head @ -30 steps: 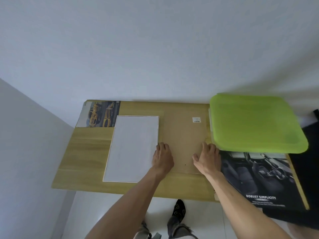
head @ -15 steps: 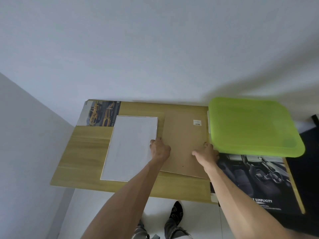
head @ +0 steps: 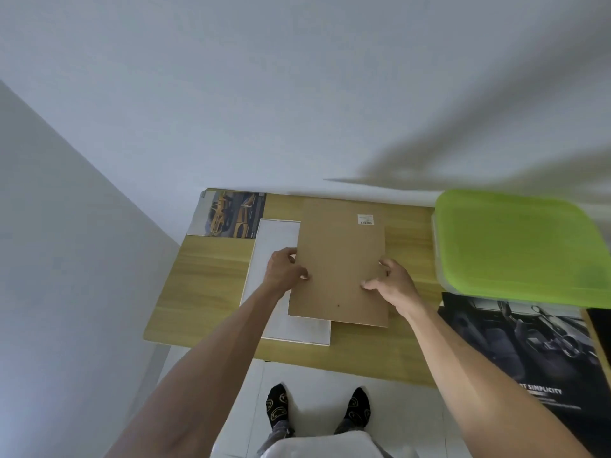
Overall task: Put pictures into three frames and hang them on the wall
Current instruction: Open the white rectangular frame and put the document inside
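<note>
White panel point(head: 284, 279) half-covered (right poster point(head: 529, 358) cropped)

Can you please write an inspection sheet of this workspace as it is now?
Surface: wooden table against a white wall.
Job's things: brown backing board, held over the white panel; yellow-car picture at the far left corner; dark car-interior poster at the right, overhanging the near edge.
Clutter: green-lidded plastic box on the right.
Hands: left hand grips the board's left edge; right hand grips its right edge.
Cables: nothing seen.
Surroundings: white tiled floor, the person's feet in dark socks.
</note>
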